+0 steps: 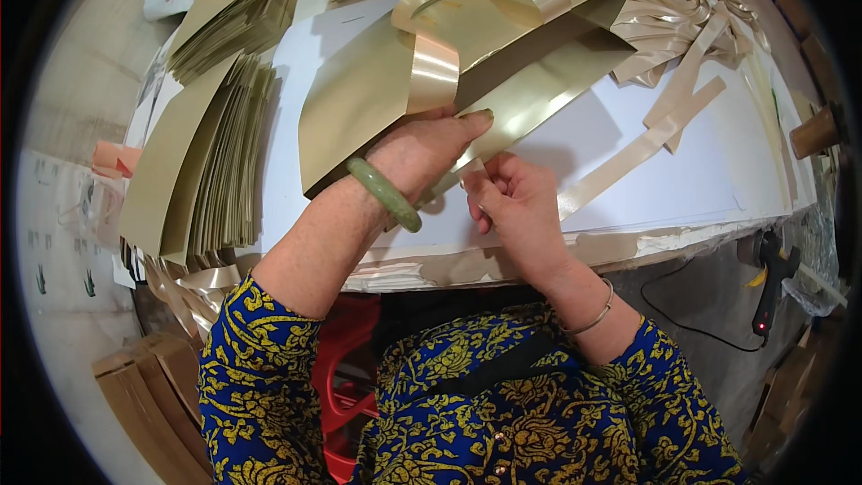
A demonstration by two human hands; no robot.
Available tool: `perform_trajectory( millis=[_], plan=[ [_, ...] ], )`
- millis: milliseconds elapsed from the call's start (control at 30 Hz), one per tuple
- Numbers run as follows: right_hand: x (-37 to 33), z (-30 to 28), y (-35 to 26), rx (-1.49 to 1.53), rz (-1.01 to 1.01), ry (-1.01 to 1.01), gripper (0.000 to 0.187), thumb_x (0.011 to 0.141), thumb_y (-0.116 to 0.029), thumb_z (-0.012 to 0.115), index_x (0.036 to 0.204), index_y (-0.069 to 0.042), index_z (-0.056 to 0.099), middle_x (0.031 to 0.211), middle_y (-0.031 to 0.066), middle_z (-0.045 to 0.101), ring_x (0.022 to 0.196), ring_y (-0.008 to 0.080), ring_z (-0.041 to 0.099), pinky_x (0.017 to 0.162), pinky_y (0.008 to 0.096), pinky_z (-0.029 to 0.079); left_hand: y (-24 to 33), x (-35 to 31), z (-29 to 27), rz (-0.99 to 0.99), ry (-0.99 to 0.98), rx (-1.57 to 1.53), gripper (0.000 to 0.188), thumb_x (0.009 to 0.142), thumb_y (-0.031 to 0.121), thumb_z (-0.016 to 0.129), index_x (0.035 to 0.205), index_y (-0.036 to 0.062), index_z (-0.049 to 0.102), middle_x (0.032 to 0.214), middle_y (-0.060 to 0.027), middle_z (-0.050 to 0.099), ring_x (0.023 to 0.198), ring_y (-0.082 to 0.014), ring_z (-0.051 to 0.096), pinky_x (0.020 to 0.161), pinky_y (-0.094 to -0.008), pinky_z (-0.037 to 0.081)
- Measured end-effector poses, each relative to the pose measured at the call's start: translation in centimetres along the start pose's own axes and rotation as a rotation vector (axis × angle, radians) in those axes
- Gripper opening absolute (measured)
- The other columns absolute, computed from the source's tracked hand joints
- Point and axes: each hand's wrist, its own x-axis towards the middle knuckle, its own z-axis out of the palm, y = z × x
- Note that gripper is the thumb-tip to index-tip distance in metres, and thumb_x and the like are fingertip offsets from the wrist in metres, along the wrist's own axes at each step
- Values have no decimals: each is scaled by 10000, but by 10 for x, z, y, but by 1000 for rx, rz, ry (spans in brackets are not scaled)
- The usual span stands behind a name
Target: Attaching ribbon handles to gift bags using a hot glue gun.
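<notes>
A gold paper bag (346, 108) lies tilted on the white table sheet, its mouth open toward the right. A satin ribbon loop (434, 63) arches over it as a handle. My left hand (417, 153), with a green bangle at the wrist, grips the bag's near edge, the thumb on top and the fingers mostly hidden behind. Just right of it, my right hand (521, 202) pinches the pale end of a satin ribbon (472, 172) close to the bag's near panel. Another cream ribbon strip (620, 166) runs past that hand toward the right.
Stacks of folded gold bags (215, 162) stand at the left, with more at the back. A heap of cream ribbons (669, 13) lies at the back right. Below the table's right edge hangs a black corded glue gun (772, 283) with a red light. Cardboard boxes (148, 404) stand lower left.
</notes>
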Motion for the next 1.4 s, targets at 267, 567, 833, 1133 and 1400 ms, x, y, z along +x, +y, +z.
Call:
perform_trajectory(
  millis=[267,567,833,1133,1400],
  plan=[
    [2,-4,-7,22,51,-18,221,903,-139,600,797,53,628,601,59,601,507,112,556,497,268,450,-1,4,3,-44,-6,20,330,921,329,693,981,5,703,877,-64,679,772,-114,587,647,-288,467],
    [7,-11,-10,56,101,-107,252,948,-200,657,840,26,632,646,73,625,519,134,589,504,263,462,-18,5,0,482,108,376,412,921,402,666,1003,-1,699,859,-49,657,777,-112,581,666,-279,462],
    [9,-12,-8,105,131,-128,231,936,-168,666,851,46,661,666,78,628,526,133,583,483,260,466,-5,5,-3,13,-79,156,408,932,398,652,994,-2,702,842,-41,652,742,-91,550,632,-262,447],
    [7,-18,-13,185,168,-196,211,912,-140,669,888,69,653,694,109,660,558,164,630,524,278,497,-3,5,-1,-32,-72,86,372,957,371,641,993,6,704,798,-22,635,681,-83,525,573,-266,431],
    [11,-16,-13,164,160,-162,199,901,-122,647,872,75,656,678,110,653,546,170,620,519,280,490,-5,2,4,85,51,232,432,916,417,685,971,-11,689,765,-13,596,665,-94,516,561,-268,424]
  ],
)
